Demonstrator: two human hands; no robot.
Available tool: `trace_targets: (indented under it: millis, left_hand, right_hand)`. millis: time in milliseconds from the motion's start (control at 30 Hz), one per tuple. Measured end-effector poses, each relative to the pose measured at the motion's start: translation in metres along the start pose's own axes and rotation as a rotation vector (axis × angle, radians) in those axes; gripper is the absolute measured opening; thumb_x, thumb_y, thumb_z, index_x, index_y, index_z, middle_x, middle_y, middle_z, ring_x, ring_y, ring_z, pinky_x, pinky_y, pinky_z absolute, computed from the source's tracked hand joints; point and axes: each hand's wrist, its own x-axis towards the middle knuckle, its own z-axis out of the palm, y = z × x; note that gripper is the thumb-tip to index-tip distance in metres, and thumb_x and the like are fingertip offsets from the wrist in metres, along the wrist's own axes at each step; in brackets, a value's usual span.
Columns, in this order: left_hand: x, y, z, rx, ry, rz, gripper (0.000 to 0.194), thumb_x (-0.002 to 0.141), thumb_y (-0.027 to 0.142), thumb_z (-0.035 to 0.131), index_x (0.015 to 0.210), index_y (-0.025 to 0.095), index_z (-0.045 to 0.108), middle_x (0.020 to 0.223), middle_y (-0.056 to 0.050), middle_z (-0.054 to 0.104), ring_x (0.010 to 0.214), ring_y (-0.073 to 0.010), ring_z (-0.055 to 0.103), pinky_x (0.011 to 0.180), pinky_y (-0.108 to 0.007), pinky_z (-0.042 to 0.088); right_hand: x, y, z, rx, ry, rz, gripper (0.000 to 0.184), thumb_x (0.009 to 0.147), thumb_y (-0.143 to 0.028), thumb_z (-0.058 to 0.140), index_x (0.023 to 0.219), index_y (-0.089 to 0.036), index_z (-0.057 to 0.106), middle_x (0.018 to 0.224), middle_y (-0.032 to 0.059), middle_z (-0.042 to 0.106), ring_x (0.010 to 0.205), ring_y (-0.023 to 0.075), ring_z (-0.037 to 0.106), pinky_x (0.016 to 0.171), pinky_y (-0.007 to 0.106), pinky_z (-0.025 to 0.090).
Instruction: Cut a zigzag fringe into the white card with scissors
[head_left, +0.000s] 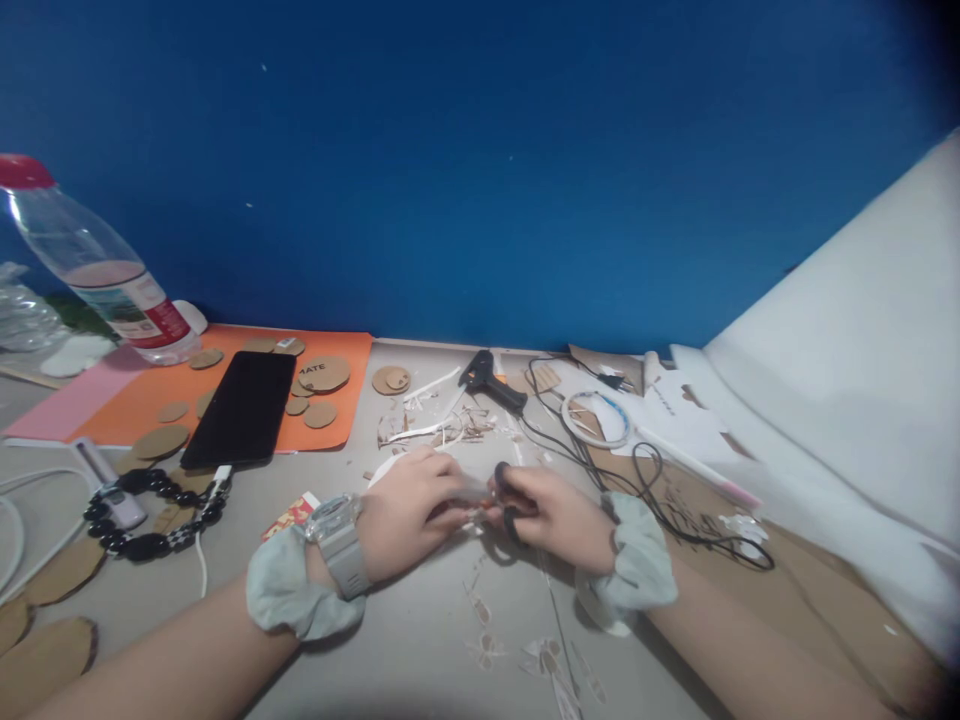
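Note:
My left hand (409, 510) and my right hand (559, 515) meet above the grey table (420, 640), just in front of me. The right hand's fingers are through the black handles of a pair of scissors (506, 495). The left hand pinches a small pale piece (469, 492) at the scissor blades; blur hides what it is. A clear watch (337, 540) and a pale green scrunchie sit on my left wrist, and a second scrunchie is on my right wrist. Paper scraps (487, 620) lie under the hands.
A black phone (241, 408) lies on an orange sheet (150, 395) with several cardboard discs. A red-capped bottle (97, 270) lies at far left. A black glue gun (491, 380), cables (660, 480), a bead bracelet (146, 515) and white sheets (862, 400) surround the hands.

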Motion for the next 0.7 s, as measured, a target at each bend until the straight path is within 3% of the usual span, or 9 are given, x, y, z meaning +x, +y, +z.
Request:
trace_targets:
  millis: [200,500,700]
  left_hand:
    - [0.001,0.008,-0.005,-0.096,0.065,-0.037,0.009,0.082,0.014,0.055,0.084,0.017,0.063,0.085,-0.003,0.063,0.084,-0.0178,0.055,0.081,-0.034,0.04]
    - [0.002,0.008,-0.009,-0.167,0.036,-0.037,0.014,0.086,0.019,0.053,0.077,0.017,0.063,0.078,-0.002,0.062,0.078,-0.0164,0.055,0.079,-0.033,0.04]
    - [0.003,0.005,-0.008,-0.342,0.045,-0.033,0.025,0.093,0.022,0.041,0.075,0.018,0.058,0.079,-0.002,0.06,0.081,-0.0152,0.054,0.08,-0.029,0.042]
  right_hand:
    - [0.002,-0.002,0.004,0.246,0.049,0.068,0.018,0.085,-0.036,0.054,0.081,-0.019,0.054,0.067,-0.003,0.052,0.058,0.0123,0.048,0.053,0.022,0.039]
    - [0.001,-0.015,0.007,0.608,0.114,0.157,0.019,0.076,-0.032,0.068,0.075,-0.018,0.056,0.068,-0.003,0.054,0.062,0.0123,0.05,0.059,0.023,0.041]
    - [0.0,-0.026,0.002,0.819,0.14,0.24,0.027,0.076,-0.039,0.067,0.07,-0.019,0.05,0.051,-0.0082,0.044,0.043,0.008,0.04,0.042,0.021,0.033]
